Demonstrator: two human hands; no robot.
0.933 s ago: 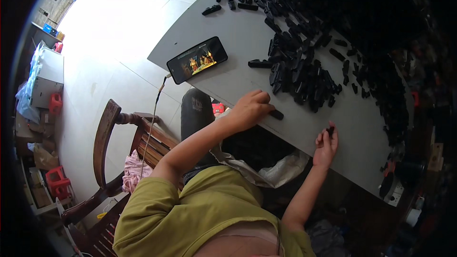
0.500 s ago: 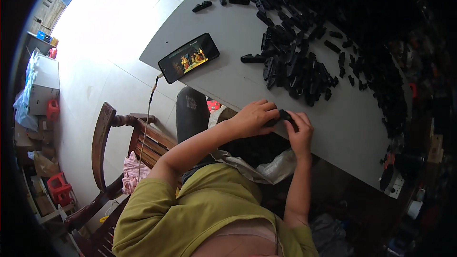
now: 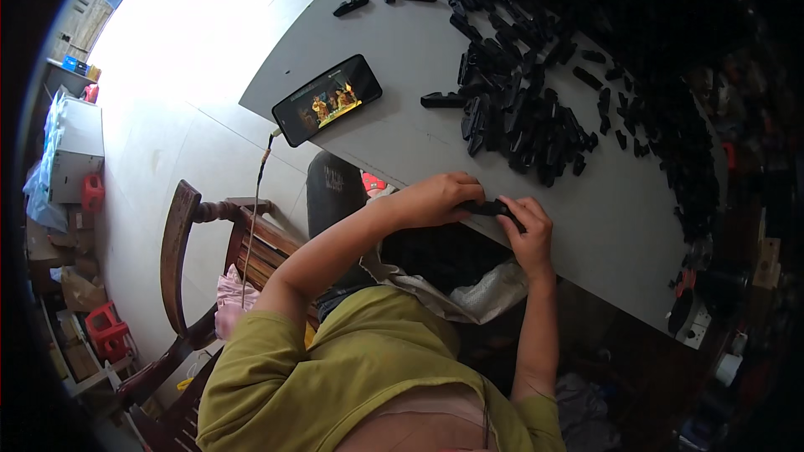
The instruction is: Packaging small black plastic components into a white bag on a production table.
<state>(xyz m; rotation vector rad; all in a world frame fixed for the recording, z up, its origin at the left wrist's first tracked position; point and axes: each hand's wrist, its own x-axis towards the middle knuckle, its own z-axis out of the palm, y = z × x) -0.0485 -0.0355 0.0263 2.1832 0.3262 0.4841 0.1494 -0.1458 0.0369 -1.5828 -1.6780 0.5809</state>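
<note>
Held between both hands, just above the near edge of the desk point(image 3: 394, 138): a slim black part point(image 3: 492, 208). Fingers of the left hand point(image 3: 444, 198) closed narrowly on one end, fingers of the right hand point(image 3: 529, 228) pinching the other. Impossible to tell whether one piece or two set end to end.

Looks light, judging by the slimness, and stiff — most likely hard plastic, with no sag along the span. Probably a little slick on smooth faces, yet not fragile (thin ends perhaps the weak spot). Best taken by both ends or along the long flanks, leaving the middle free.

Further off, a loose pile point(image 3: 519, 113) of similar parts: long, narrow, notched in outline, with faint glints off hard facets. Desk surface pale grey, flat and matt, bowed along the left rim (perhaps by the lens).

Near that rim, a phone point(image 3: 327, 100) — rectangular, glossy — with a thin cord point(image 3: 260, 169). Below the near edge, a whitish sack point(image 3: 490, 297), crumpled at the mouth. To the left, a chair point(image 3: 177, 243) of dark polished wood, slatted, and a pink cloth point(image 3: 234, 297), soft and bunched.
</note>
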